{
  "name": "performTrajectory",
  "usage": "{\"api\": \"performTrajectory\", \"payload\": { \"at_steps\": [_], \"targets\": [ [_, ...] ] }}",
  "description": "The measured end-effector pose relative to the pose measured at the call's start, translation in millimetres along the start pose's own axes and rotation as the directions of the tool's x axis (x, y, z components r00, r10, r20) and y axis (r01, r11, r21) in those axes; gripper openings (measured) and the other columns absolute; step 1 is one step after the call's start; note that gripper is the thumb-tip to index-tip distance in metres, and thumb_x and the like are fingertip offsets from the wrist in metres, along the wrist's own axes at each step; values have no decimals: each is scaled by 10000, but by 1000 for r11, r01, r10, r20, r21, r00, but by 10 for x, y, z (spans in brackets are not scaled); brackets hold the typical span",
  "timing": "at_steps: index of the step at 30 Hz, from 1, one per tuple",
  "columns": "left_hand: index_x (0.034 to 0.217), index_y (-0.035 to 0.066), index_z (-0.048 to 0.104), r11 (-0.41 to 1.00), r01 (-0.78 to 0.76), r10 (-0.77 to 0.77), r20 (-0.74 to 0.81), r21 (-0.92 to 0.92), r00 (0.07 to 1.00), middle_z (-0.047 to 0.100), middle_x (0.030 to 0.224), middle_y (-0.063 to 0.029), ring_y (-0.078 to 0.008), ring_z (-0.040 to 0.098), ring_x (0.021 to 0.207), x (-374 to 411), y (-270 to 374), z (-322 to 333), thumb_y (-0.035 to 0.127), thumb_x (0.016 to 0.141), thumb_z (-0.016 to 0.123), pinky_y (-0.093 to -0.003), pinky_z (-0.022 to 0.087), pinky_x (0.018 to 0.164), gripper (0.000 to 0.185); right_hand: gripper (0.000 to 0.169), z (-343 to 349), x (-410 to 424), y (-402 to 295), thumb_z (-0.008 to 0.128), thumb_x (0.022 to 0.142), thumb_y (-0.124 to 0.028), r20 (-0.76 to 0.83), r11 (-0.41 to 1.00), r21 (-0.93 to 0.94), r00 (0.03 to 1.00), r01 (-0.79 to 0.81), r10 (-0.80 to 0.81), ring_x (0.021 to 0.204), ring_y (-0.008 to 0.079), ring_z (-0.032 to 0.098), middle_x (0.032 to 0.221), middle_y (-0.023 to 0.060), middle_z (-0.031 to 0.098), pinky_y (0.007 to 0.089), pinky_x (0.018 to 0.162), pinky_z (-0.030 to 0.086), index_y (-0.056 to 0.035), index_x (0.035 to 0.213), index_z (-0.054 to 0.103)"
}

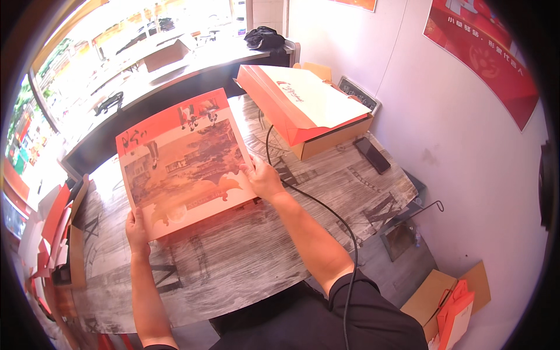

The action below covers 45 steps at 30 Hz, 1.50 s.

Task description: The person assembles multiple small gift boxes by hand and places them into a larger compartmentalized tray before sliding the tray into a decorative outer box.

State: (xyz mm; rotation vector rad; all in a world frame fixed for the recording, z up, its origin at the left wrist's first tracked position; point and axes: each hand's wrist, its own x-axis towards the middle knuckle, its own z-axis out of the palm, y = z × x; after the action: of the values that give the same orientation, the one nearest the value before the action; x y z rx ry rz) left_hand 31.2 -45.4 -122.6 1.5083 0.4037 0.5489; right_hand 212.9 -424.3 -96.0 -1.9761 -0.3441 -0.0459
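A large, flat red and cream box or panel (188, 164) with a printed landscape picture is held tilted above a wood-patterned table (232, 262). My left hand (138, 232) grips its near left corner, the thumb on the printed face. At its right edge my right hand (262, 177) grips it, thumb on the face and the other fingers largely hidden. Whether it is a closed box or a single panel cannot be told. Beyond my right hand, a red and cream paper gift bag (306, 98) lies on a cardboard box (337, 140) on the table.
A dark smartphone (372, 155) lies right of the cardboard box. A black cable (326, 210) runs over the table towards me. Red and white packaging (54, 236) stands at the left edge. On the floor at right, an open carton (431, 293) sits by red bags (455, 315). A wall borders the right.
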Motion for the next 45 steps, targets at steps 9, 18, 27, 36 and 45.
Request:
{"api": "performTrajectory", "payload": {
  "at_steps": [9,18,27,36,45],
  "targets": [
    [1217,22,659,998,-22,25,-40,61,999,700,1056,-26,-95,635,902,26,-44,80,316,1098,605,-268,538,782,322,393,399,255,678,705,985,-288,-295,928,-205,884,311,-362,1066,422,602,1090,229,689,462,968,512,-49,1296,680],
    [1182,6,714,991,85,-86,-3,106,996,712,926,-13,-96,611,761,290,-371,-92,304,1085,612,-292,522,676,330,280,245,530,807,599,1054,-268,70,996,-28,995,79,-77,709,104,525,752,11,618,340,652,464,-28,1016,736],
    [1450,40,559,875,-42,45,5,483,999,728,1101,-162,-253,716,931,-794,-219,-342,403,971,715,-375,575,842,621,332,-327,-313,158,600,1071,-173,422,979,200,900,25,-110,899,105,608,1054,28,678,276,803,507,9,1348,613],
    [1648,-28,202,915,59,-152,204,400,967,495,1556,-229,-292,500,1427,-1638,447,-662,330,806,848,-391,396,1181,1120,723,-525,-543,52,633,920,5,645,939,301,761,-164,-74,1258,218,594,1418,140,578,336,1063,473,65,1572,325],
    [1672,-11,64,973,73,-120,209,220,971,269,1673,-312,-386,301,1560,-336,311,-747,371,718,944,-445,293,1254,1353,1033,141,397,-108,802,848,-185,620,821,537,751,-192,-229,1301,236,579,1484,156,527,362,1099,466,20,1655,191]
  ]
}}
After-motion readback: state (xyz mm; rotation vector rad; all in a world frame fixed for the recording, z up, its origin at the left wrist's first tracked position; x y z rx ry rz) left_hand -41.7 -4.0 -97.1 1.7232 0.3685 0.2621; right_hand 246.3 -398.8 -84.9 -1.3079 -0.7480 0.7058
